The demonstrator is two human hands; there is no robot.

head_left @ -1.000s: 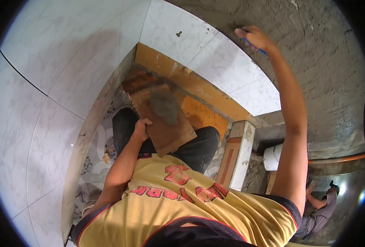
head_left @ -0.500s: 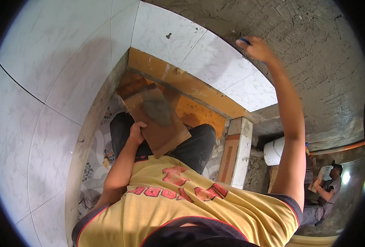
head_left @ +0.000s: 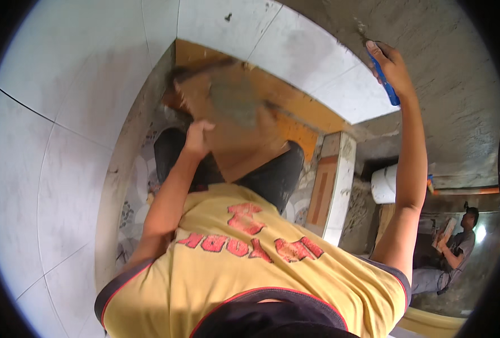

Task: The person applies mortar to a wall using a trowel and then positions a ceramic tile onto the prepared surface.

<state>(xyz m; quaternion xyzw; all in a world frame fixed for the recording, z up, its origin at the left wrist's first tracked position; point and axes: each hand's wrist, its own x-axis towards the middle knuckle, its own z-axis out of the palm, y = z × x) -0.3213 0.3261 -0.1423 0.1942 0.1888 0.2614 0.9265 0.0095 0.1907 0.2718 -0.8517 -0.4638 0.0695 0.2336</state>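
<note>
My left hand [head_left: 198, 137] grips the near left edge of a flat brown board [head_left: 241, 155], blurred by motion, above my lap. A patch of wet grey mortar [head_left: 233, 100] lies on the board's far part. Up on the right, my right hand [head_left: 395, 70] is closed round the blue handle of a tool [head_left: 386, 85]; its blade does not show clearly, so I cannot tell its kind. That hand is at the grey mortar-coated wall [head_left: 453, 84], just past the edge of the white marbled tiles [head_left: 312, 56].
Tall white tiles [head_left: 19, 186] cover the left wall. An orange-brown ledge [head_left: 301, 107] runs below the far tiles. Right of my knees stands a narrow tiled block [head_left: 340, 180], with a white bucket [head_left: 383, 185] beyond it. Another person [head_left: 450, 248] sits at the far right holding something flat.
My right hand has moved right and slightly down along the wall, showing more of the blue handle. My left hand has raised the board away from my lap. The view has shifted slightly.
</note>
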